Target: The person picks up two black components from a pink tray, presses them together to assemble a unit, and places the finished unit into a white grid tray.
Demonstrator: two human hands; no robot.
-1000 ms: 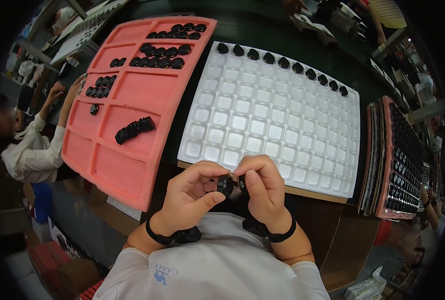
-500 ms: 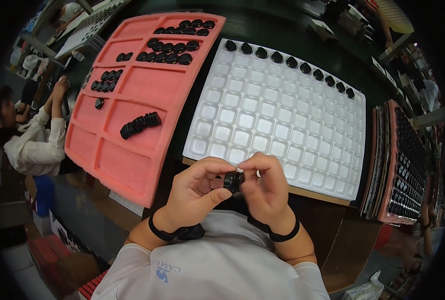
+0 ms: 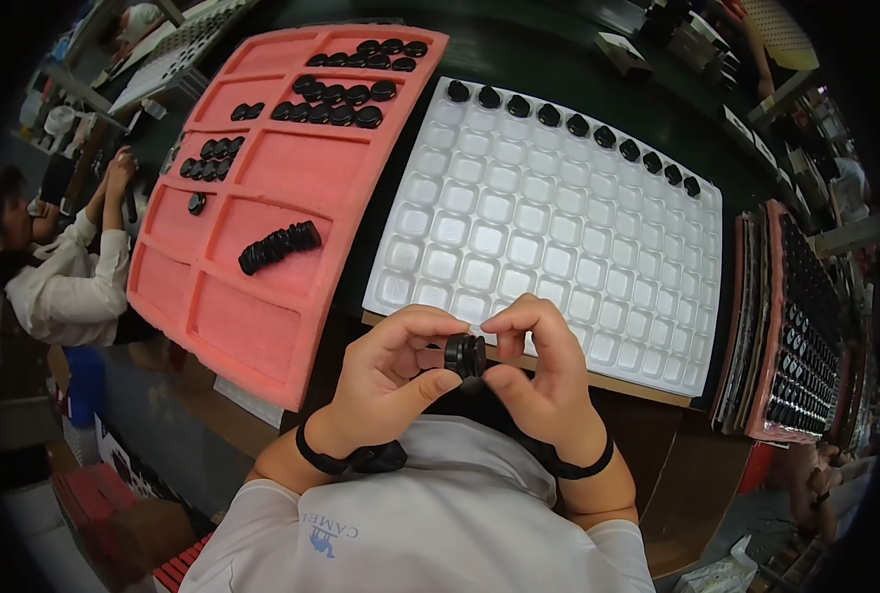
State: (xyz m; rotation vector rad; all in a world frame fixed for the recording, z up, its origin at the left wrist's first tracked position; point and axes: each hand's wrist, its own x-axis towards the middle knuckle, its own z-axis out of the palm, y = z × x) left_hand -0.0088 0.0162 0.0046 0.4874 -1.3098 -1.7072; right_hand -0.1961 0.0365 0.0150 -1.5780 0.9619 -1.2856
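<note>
In front of my chest, my left hand (image 3: pixel 385 371) grips a black round part (image 3: pixel 464 356) with a ringed, stepped side, between thumb and fingers. My right hand (image 3: pixel 544 381) is just to its right, thumb and forefinger spread apart around the part's right end; whether the thumb tip touches it I cannot tell. Beyond my hands lies a white tray (image 3: pixel 487 237) of square pockets, with a row of black parts (image 3: pixel 578 125) along its far edge. At the left, a pink foam tray (image 3: pixel 306 158) holds groups of black round pieces (image 3: pixel 333 95) and a leaning stack of black rings (image 3: pixel 280 247).
A stack of trays (image 3: pixel 796 326) with black parts stands at the right. Small open boxes (image 3: pixel 623 54) lie on the dark green table's far side. Another person (image 3: pixel 74 267) works at the left. A cardboard box (image 3: pixel 657 474) is below the white tray.
My right hand has drawn back slightly to the right and its fingers have spread from the black part. My left hand keeps its hold in nearly the same place.
</note>
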